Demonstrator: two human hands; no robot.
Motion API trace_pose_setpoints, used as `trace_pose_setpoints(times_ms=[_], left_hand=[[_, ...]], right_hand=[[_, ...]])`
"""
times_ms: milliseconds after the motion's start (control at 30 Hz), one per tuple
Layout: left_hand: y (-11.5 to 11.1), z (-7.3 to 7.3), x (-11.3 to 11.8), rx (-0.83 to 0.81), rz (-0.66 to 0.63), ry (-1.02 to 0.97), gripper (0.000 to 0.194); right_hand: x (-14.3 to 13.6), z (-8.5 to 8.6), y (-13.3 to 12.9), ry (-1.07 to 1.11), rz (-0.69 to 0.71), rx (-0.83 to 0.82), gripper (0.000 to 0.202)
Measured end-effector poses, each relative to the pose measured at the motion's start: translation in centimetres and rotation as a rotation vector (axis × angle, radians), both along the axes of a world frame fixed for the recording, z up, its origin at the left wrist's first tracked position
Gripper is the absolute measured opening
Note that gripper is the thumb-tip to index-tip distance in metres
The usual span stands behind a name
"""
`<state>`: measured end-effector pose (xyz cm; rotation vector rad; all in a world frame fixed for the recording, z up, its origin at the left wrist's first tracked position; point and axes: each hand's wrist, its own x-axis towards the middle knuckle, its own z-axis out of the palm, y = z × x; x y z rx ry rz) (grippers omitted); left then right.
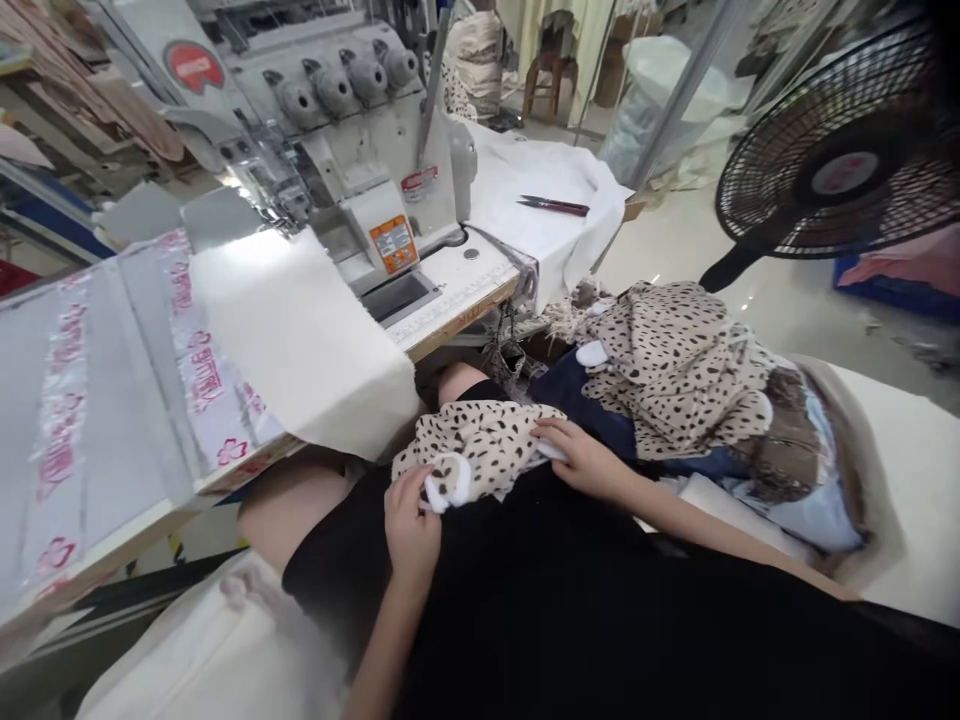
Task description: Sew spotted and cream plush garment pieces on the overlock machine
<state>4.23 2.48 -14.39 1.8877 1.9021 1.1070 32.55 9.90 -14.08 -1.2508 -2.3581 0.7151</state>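
Item, one spotted cloth [491,435], pale with dark flecks and white edging, gathered in loose folds on the person's lap, between the two hands and just off the front of the desk [487,268]; the lap seems to carry its weight, leaving the fingers only the edges to manage.

Item, one left hand [414,530], its grip clamped on the cloth's near corner beside a rounded, white-rimmed part [450,480]; that part lies face up, presumably so its rim can be seen.

Item, one right hand [589,465], its grip closed on the opposite edge, by another bit of white; the spacing of the hands appears to keep the folds spread; the thumb's exact place cannot be told.

Item, one sewing machine [341,110], standing on the desk; a cream sheet [300,340] lies beside it and droops over the front edge toward the knees, perhaps as a smooth cover.

Item, one dark slender hand tool [553,206], laid on white fabric [510,165] past the machine, probably to stay within reach.

Item, one heap of similar spotted fabric [675,350], at the person's right, likely kept near for easy access; one black fan [844,172] beyond it, presumably for cooling.
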Motion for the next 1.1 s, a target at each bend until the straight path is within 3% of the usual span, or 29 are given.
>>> trace_pose_setpoints(times_ms=[133,233,300,400,467,733,833,933,1100], left_hand=[[0.3,1.6,0.4,0.198,-0.055,0.033,0.033],[0.4,1.7,0.6,0.238,-0.076,0.059,0.031],[0.4,1.6,0.6,0.251,-0.078,0.072,0.030],[0.1,1.2,0.4,0.250,-0.072,0.070,0.030],[-0.3,0.9,0.1,0.234,-0.052,0.070,0.030],[-2.1,-1.3,-1.4,0.131,-0.041,0.122,0.032],[-2.0,-1.3,-1.4,0.123,-0.055,0.134,0.033],[-1.9,-1.0,-1.3,0.120,-0.047,0.135,0.035],[-2.1,-1.3,-1.2,0.073,-0.012,0.118,0.033]], right_hand=[[2.7,3.6,2.3,-0.100,0.106,-0.170,0.046],[3.5,6.1,4.4,-0.113,0.190,-0.249,0.039],[3.0,6.6,5.6,-0.079,0.135,-0.198,0.032],[1.3,5.7,6.4,0.015,-0.130,0.095,0.031],[0.2,4.6,6.2,0.076,-0.229,0.240,0.033],[-1.5,1.2,3.7,0.183,-0.105,0.176,0.044],[-1.8,0.4,3.7,0.150,-0.044,0.223,0.045],[-1.7,-0.3,3.8,0.140,-0.044,0.287,0.034],[-0.9,-0.6,3.3,0.158,-0.008,0.378,0.028]])
